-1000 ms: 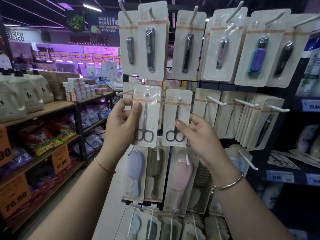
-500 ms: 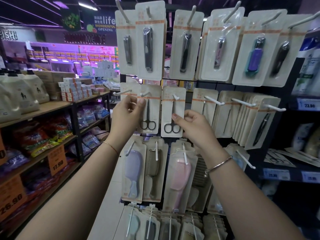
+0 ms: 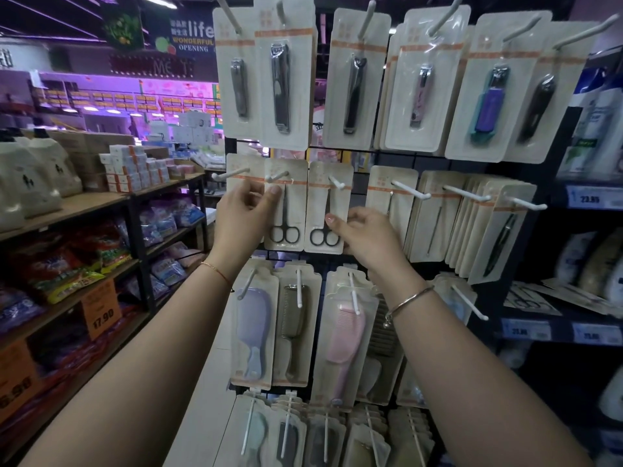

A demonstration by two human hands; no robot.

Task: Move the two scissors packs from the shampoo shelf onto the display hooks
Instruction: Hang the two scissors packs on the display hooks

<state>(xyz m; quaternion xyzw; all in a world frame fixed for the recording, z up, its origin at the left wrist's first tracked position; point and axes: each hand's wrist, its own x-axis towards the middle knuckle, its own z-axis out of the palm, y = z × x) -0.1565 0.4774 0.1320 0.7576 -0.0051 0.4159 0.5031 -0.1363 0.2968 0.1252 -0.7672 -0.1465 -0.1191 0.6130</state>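
Note:
Two beige carded scissors packs hang side by side in the middle row of the display rack. The left scissors pack [image 3: 292,210] sits on a white hook [image 3: 277,176], and the right scissors pack [image 3: 325,205] on its own white hook [image 3: 337,182]. My left hand [image 3: 241,220] pinches the left pack's left edge, thumb on the front near the top. My right hand [image 3: 369,239] grips the right pack's lower right corner, with a fingertip on its front beside the scissor handles.
Nail clipper cards [image 3: 354,82] fill the top row and comb packs [image 3: 340,335] the row below. Long white hooks [image 3: 467,193] jut out to the right of the scissors. Wooden shelves with bottles and bags [image 3: 50,210] stand left; a dark shelf [image 3: 586,318] stands right.
Both hands have lifted the packs up and pushed them onto the two hooks. The packs now hang against the rack, with the hook tips showing through their holes.

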